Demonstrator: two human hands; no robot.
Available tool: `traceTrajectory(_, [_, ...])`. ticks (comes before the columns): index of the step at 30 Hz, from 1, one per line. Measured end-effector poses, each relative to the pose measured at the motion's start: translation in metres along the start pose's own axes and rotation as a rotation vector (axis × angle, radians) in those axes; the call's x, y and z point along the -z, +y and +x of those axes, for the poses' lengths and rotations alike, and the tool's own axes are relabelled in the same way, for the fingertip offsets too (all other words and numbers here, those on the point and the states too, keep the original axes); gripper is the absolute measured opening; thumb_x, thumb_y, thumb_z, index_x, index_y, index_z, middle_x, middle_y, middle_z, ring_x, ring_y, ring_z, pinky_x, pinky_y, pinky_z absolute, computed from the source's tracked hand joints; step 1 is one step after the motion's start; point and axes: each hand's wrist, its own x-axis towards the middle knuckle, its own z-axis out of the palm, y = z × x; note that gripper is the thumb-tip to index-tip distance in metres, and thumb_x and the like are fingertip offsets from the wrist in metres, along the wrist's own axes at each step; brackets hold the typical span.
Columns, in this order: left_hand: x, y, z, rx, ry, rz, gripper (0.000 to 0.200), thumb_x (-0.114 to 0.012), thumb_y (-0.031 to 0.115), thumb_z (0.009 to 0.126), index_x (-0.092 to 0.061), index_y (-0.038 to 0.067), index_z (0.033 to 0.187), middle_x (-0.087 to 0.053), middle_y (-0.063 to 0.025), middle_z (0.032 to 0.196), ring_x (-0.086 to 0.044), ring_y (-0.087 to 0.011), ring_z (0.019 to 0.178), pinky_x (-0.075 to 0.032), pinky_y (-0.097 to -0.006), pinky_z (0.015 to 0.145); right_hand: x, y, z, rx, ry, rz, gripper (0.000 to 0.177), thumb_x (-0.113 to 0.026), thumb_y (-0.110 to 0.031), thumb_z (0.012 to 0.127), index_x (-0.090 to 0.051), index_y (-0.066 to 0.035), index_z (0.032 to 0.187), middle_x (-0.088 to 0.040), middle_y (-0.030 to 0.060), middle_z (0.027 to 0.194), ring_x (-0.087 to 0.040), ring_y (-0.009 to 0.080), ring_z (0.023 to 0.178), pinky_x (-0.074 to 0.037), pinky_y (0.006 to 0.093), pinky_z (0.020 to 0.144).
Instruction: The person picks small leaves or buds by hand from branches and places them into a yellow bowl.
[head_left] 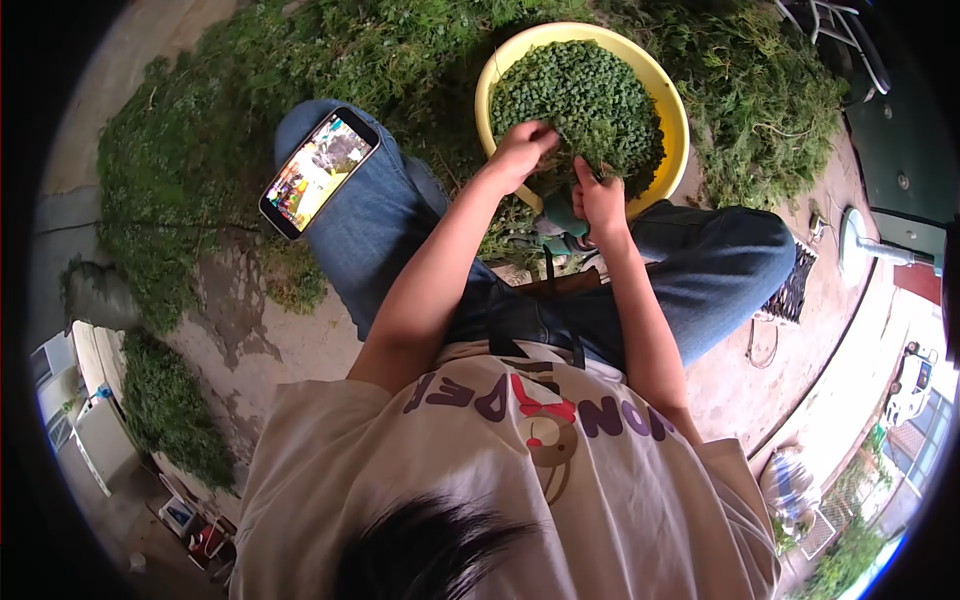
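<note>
A yellow basin (681,150) in front of me is filled with small round green seed cones (575,85). Over its near side my right hand (601,205) is closed on a leafy green sprig (612,152), thumb stretched along it. My left hand (523,155) is just left of the sprig, above the near-left part of the basin. Its fingers are bent together and slightly blurred; what they pinch is hidden. Below the hands, by the basin's rim, is a dark green object (560,222), partly covered, whose kind I cannot make out.
A lit phone (320,172) rests on my left knee. Cut green branches (200,150) lie heaped behind and left of the basin, with more branches (765,110) at the right. A metal-framed chair (850,45) stands far right, and a white sack (790,485) lies lower right.
</note>
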Motion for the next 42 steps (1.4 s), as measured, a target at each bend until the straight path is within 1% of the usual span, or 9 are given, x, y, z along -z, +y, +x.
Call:
traceTrajectory(3, [0.014, 0.001, 0.007, -0.074, 0.235, -0.168, 0.015, -0.045, 0.014, 0.089, -0.051, 0.001, 0.095, -0.05, -0.0017, 0.079, -0.043, -0.0079, 0.059, -0.035, -0.021, 0.049, -0.006, 0.0, -0.007, 0.058, 0.05, 0.063, 0.022, -0.056, -0.023, 0.084, -0.044, -0.01, 0.071, -0.036, -0.0037, 0.049, -0.031, 0.0059, 0.037, -0.022, 0.0222, 0.033])
traceTrajectory(7, [0.028, 0.016, 0.001, -0.113, -0.032, -0.374, 0.025, -0.046, 0.027, 0.089, -0.051, 0.003, 0.089, -0.05, -0.0011, 0.078, -0.043, -0.0091, 0.061, -0.037, -0.0223, 0.053, 0.004, 0.005, 0.003, 0.214, 0.169, -0.093, 0.022, -0.056, -0.023, 0.084, -0.045, -0.01, 0.07, -0.038, -0.0033, 0.047, -0.032, 0.006, 0.035, -0.023, 0.0214, 0.033])
traceTrajectory(10, [0.0, 0.031, -0.019, 0.173, -0.05, -0.294, 0.037, -0.058, 0.047, 0.077, -0.052, 0.01, 0.084, -0.046, 0.0031, 0.075, -0.04, -0.01, 0.062, -0.038, -0.0282, 0.06, 0.007, -0.001, 0.002, 0.231, 0.091, -0.014, 0.02, -0.058, -0.019, 0.082, -0.057, 0.002, 0.083, -0.056, 0.0022, 0.064, -0.045, 0.0067, 0.054, -0.036, 0.0213, 0.048])
traceTrajectory(21, [-0.002, 0.019, -0.014, 0.166, -0.137, -0.14, 0.033, -0.066, 0.031, 0.076, -0.053, 0.008, 0.097, -0.051, 0.0023, 0.088, -0.046, -0.008, 0.073, -0.039, -0.026, 0.061, 0.011, 0.015, 0.015, 0.538, 0.202, -0.455, 0.025, -0.056, -0.02, 0.082, -0.058, 0.004, 0.089, -0.062, 0.018, 0.082, -0.061, 0.0265, 0.076, -0.044, 0.0305, 0.069])
traceTrajectory(25, [-0.008, 0.019, -0.019, 0.065, -0.146, -0.051, 0.036, -0.064, 0.029, 0.078, -0.051, 0.009, 0.105, -0.052, -0.0016, 0.103, -0.047, -0.0121, 0.098, -0.042, -0.0319, 0.068, 0.006, 0.009, 0.009, 0.625, 0.187, -0.483, 0.024, -0.055, -0.019, 0.082, -0.058, 0.004, 0.088, -0.061, 0.0211, 0.081, -0.06, 0.0331, 0.077, -0.044, 0.032, 0.067])
traceTrajectory(31, [-0.019, 0.008, -0.014, 0.05, 0.069, -0.13, 0.029, -0.057, 0.028, 0.083, -0.049, 0.008, 0.103, -0.053, -0.0027, 0.095, -0.052, -0.0131, 0.086, -0.045, -0.0329, 0.068, -0.001, 0.008, 0.01, 0.608, 0.163, -0.458, 0.019, -0.055, -0.015, 0.081, -0.057, 0.003, 0.084, -0.058, 0.022, 0.074, -0.057, 0.0374, 0.074, -0.044, 0.0336, 0.064])
traceTrajectory(34, [-0.025, -0.005, -0.004, -0.009, 0.142, -0.13, 0.035, -0.048, 0.034, 0.087, -0.05, 0.003, 0.103, -0.053, -0.0044, 0.077, -0.049, -0.0128, 0.067, -0.041, -0.0293, 0.057, -0.005, 0.001, 0.0, 0.644, 0.19, -0.628, 0.024, -0.056, -0.018, 0.082, -0.057, 0.005, 0.089, -0.062, 0.0171, 0.079, -0.059, 0.0238, 0.071, -0.043, 0.03, 0.067])
traceTrajectory(40, [-0.011, -0.001, -0.004, 0.063, 0.248, -0.007, 0.026, -0.037, 0.03, 0.091, -0.043, 0.007, 0.1, -0.047, -0.0015, 0.075, -0.047, -0.0109, 0.061, -0.038, -0.0252, 0.049, -0.003, -0.002, -0.005, 0.714, 0.282, -0.525, 0.017, -0.053, -0.014, 0.083, -0.055, 0.003, 0.08, -0.057, 0.0198, 0.068, -0.054, 0.0343, 0.059, -0.044, 0.0349, 0.059])
traceTrajectory(42, [0.02, -0.025, 0.023, 0.078, 0.109, 0.03, 0.045, -0.036, 0.044, 0.088, -0.033, 0.01, 0.118, -0.047, -0.0051, 0.101, -0.049, -0.0139, 0.07, -0.046, -0.0315, 0.056, 0.006, 0.012, 0.005, 0.73, 0.296, -0.336, 0.018, -0.054, -0.017, 0.083, -0.054, -0.001, 0.076, -0.055, 0.0116, 0.059, -0.048, 0.0217, 0.046, -0.041, 0.0309, 0.047])
